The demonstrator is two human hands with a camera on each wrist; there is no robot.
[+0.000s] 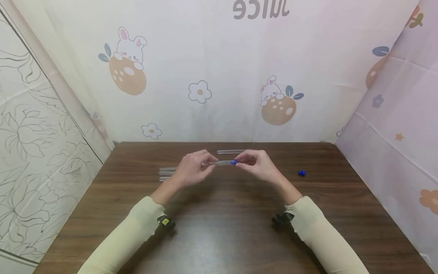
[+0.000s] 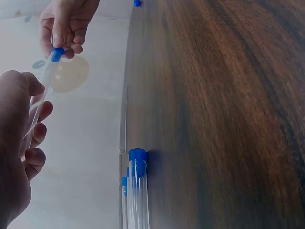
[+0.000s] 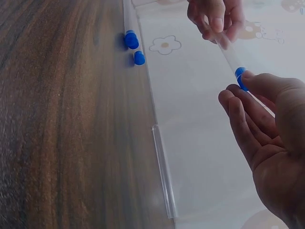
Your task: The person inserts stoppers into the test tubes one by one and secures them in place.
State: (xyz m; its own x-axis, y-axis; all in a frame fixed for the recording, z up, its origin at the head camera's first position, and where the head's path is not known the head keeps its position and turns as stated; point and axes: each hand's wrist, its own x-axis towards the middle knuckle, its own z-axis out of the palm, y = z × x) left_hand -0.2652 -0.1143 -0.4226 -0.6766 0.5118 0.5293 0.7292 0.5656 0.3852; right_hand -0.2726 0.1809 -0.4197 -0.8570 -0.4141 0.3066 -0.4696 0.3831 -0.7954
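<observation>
My left hand (image 1: 193,167) holds a clear test tube (image 1: 224,163) above the table, its thumb and fingers around the glass-like body. At the tube's right end, a blue stopper (image 1: 234,162) is pinched between the thumb and fingers of my right hand (image 1: 258,163). In the right wrist view the stopper (image 3: 241,78) sits at the tube's mouth; how deep it goes I cannot tell. Several tubes with blue stoppers (image 2: 137,155) lie together on the table, partly behind my left hand in the head view.
Near the table's back edge lies another clear tube (image 1: 229,152), with no stopper visible on it in the right wrist view. A loose blue stopper (image 1: 302,173) is on the brown wooden table (image 1: 226,228), to the right. A printed curtain (image 1: 222,57) hangs behind.
</observation>
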